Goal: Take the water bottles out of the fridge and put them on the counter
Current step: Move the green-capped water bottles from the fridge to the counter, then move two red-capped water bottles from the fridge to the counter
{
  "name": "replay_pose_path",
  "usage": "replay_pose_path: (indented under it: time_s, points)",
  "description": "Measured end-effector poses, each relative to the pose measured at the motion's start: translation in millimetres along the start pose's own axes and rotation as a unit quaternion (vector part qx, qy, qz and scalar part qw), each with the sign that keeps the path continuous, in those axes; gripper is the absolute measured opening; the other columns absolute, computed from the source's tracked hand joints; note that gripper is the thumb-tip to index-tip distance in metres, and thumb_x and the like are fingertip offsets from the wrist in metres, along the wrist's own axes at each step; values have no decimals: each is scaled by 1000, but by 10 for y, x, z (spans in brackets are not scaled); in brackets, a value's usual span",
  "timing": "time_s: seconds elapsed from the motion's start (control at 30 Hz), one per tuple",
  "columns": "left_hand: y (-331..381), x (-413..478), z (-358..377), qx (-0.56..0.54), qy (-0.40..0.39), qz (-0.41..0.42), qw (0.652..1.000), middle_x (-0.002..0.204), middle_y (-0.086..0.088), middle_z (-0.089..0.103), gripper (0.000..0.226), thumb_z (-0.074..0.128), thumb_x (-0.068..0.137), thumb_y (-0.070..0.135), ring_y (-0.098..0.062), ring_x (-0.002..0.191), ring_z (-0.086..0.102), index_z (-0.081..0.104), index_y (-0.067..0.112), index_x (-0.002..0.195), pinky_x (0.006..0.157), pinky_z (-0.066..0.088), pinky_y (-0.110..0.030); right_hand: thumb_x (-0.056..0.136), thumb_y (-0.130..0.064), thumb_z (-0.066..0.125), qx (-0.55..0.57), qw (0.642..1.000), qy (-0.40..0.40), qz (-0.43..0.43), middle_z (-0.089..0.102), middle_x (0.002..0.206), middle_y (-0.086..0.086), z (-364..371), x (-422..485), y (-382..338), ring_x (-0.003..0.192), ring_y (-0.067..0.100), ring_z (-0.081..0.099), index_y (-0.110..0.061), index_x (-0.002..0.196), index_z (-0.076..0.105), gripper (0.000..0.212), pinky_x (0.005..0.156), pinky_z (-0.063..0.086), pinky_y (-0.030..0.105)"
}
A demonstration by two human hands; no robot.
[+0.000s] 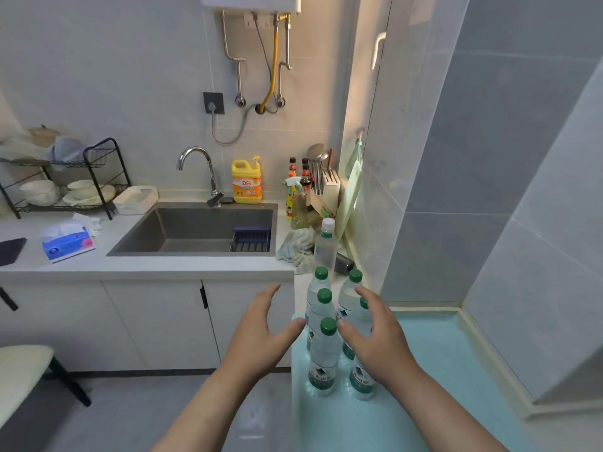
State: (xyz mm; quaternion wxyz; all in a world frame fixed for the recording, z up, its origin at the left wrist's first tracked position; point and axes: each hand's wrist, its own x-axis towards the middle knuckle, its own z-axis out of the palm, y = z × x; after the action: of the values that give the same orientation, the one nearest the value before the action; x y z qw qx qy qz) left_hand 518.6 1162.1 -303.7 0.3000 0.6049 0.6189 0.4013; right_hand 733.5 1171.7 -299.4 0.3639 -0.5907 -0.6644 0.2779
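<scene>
Six bottles: green-capped water bottles [321, 357] are standing upright in two rows on the pale blue surface [440, 353] at the counter's right end.
Long axis: each bottle is standing vertical, caps up; the cluster itself is running away from the person toward the wall.
Seventh bottle: a white-capped clear bottle [326, 246] is standing just behind the group, beside a checked cloth [298, 246].
Left hand: the left hand [261, 334] is hovering just left of the cluster, palm facing inward, fingers spread wide, holding nothing; whether its fingertips are touching the nearest bottle cannot be told.
Right hand: the right hand [375, 334] is hovering at the right row, fingers spread and curved, partly overlapping two bottles; no closed grasp is showing.
Relation: the cluster is lying between the two palms, slightly nearer the right one.
Judgement: the hands appear to be bracketing the group, either steadying it or letting it go.
Fridge: not in view.
Sink [195, 230]: lying well apart, to the left.
</scene>
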Motion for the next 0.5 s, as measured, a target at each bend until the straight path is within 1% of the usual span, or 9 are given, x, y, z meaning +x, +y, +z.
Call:
replay_pose_path:
  time_s: [0.07, 0.13, 0.23, 0.33, 0.43, 0.5]
  points:
    - [64, -72, -213, 4, 15, 15, 1000, 151, 12, 37, 72, 70, 83, 44, -13, 139, 36, 34, 36, 146, 112, 35, -38, 88, -35, 67, -5, 999, 5, -37, 38, 135, -22, 29, -54, -290, 122, 0, 36, -33, 141, 40, 60, 98, 29, 21]
    - [118, -166, -382, 8, 30, 22, 999, 147, 15, 38, 69, 68, 85, 44, -11, 137, 37, 35, 38, 145, 109, 35, -35, 89, -35, 66, -2, 998, 1, -66, 39, 137, -21, 74, -119, -511, 122, -1, 35, -32, 142, 39, 59, 99, 28, 21]
    - [163, -428, -655, 11, 68, 27, 997, 146, 19, 36, 68, 65, 86, 46, -11, 138, 36, 32, 41, 145, 109, 34, -35, 90, -35, 65, 1, 994, -15, -109, 38, 138, -21, 165, -275, -796, 125, -1, 34, -33, 142, 39, 59, 102, 29, 22]
    - [201, -761, -884, 19, 103, 13, 994, 149, 17, 33, 69, 65, 87, 44, -8, 137, 34, 30, 40, 147, 108, 32, -32, 90, -36, 65, 20, 989, -38, -144, 37, 138, -22, 242, -445, -1025, 126, 0, 34, -35, 143, 38, 59, 105, 30, 24]
    - [241, -1211, -1099, 34, 145, -8, 989, 137, 25, 30, 71, 64, 87, 46, 2, 125, 30, 27, 43, 147, 104, 31, -28, 90, -35, 65, 33, 979, -75, -185, 34, 134, -24, 330, -673, -1225, 122, -1, 32, -33, 143, 38, 60, 102, 30, 24]
    - [258, -1575, -1241, 37, 188, -32, 981, 134, 27, 29, 70, 65, 86, 47, 2, 125, 29, 28, 44, 146, 107, 31, -31, 90, -35, 64, 44, 971, -109, -210, 34, 132, -23, 395, -869, -1342, 120, -2, 32, -32, 143, 38, 59, 100, 30, 23]
